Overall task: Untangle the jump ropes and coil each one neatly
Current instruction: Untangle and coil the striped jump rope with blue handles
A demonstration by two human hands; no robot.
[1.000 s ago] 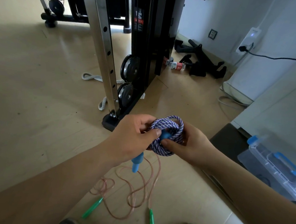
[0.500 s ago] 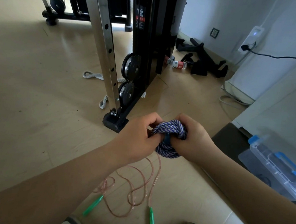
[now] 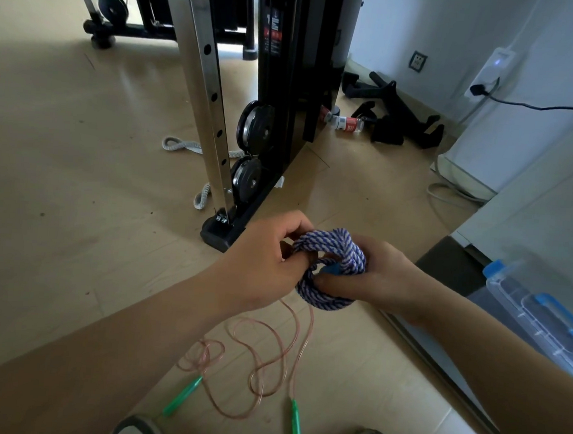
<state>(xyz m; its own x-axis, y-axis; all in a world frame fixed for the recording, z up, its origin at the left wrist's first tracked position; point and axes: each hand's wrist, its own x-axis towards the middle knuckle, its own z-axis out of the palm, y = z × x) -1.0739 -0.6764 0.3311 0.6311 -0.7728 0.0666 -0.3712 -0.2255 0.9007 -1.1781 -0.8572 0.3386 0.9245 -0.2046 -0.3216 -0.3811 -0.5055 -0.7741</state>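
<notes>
A blue-and-white braided jump rope [image 3: 330,253] is wound into a small coil held in the air between both hands. My left hand [image 3: 258,265] grips the coil's left side with curled fingers. My right hand [image 3: 380,276] grips its right side, and a bit of blue handle [image 3: 332,270] shows in the middle. Below on the floor lies a thin pinkish jump rope [image 3: 270,356] in loose loops, with two green handles [image 3: 182,395] [image 3: 296,425] near my shoes.
A black and steel weight machine [image 3: 267,121] stands just ahead, with a white rope [image 3: 182,146] by its base. A clear plastic box with blue handle [image 3: 541,313] sits at the right. Black grips and a bottle [image 3: 344,121] lie near the wall.
The blue handle that hung below my left hand has been tucked into the coil. Both hands squeezed the coil together, and it has since opened into a ring again.
</notes>
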